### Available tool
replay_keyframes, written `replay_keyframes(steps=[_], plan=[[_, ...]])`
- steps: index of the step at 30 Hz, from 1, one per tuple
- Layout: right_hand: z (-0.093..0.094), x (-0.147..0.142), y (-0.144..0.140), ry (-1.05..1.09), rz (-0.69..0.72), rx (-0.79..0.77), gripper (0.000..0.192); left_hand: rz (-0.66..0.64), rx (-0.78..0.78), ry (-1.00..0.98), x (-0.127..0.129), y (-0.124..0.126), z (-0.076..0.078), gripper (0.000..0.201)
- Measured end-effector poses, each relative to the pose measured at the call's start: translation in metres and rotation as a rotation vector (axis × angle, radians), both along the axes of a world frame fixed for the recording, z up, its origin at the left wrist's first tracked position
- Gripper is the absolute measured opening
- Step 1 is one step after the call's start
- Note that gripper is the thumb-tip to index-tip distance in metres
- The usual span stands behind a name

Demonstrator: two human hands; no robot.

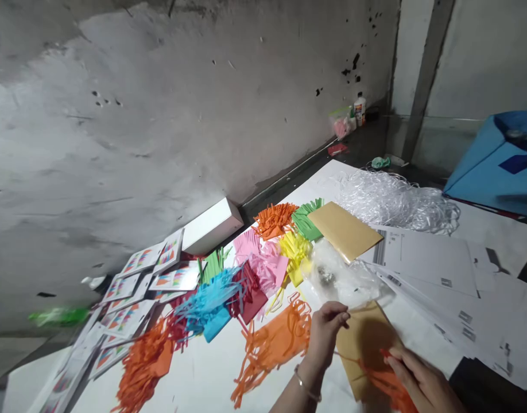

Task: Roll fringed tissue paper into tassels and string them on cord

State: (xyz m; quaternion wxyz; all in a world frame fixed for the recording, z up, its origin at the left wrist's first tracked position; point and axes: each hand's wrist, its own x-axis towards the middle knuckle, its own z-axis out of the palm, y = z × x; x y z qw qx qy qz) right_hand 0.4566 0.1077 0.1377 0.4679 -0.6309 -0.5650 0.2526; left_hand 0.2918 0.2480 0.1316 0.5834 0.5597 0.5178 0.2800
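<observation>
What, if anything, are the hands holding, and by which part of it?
The right hand seems to pinch a small red thing; by which part is too blurred to tell. Whether the left hand holds anything cannot be told.

I'm in what looks like a rough craft workroom: a bare, pitted grey wall [203, 115] rises beside my white worktop [203, 376], which is spread with bright fringed paper [281, 338], printed sheets [427, 261] and a heap of shiny white strands [388, 198], while a white bottle [359, 110] stands near the far corner.
</observation>
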Motion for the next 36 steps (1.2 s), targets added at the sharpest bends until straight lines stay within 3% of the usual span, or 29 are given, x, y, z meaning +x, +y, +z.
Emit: replay_keyframes(steps=[3, 7, 12, 16, 19, 23, 30, 36], plan=[[0.029, -0.026, 0.017, -0.001, 0.128, 0.036, 0.020, 0.178, -0.187, -0.438, -0.026, -0.045, 0.034, 0.024], [0.062, -0.071, 0.022, -0.029, 0.337, 0.045, 0.027, 0.328, -0.265, -0.575, -0.063, -0.089, 0.066, 0.031], [0.079, -0.115, 0.003, -0.079, 0.553, -0.029, 0.028, 0.459, -0.220, -0.592, -0.110, -0.123, 0.079, 0.033], [0.090, -0.145, -0.007, -0.107, 0.662, 0.002, 0.026, 0.524, -0.186, -0.550, -0.144, -0.150, 0.085, 0.034], [0.104, -0.166, -0.010, -0.210, 0.770, 0.040, 0.027, 0.523, -0.095, -0.491, -0.171, -0.168, 0.092, 0.029], [0.116, -0.192, -0.016, -0.301, 0.926, 0.008, 0.024, 0.430, 0.033, -0.306, -0.210, -0.187, 0.106, 0.020], [0.112, -0.228, -0.032, -0.489, 0.987, 0.230, 0.019, 0.376, 0.113, -0.151, -0.250, -0.213, 0.119, 0.015], [0.115, -0.249, -0.040, -0.370, 1.085, -0.019, 0.025, 0.351, 0.094, -0.152, -0.272, -0.224, 0.120, 0.014]])
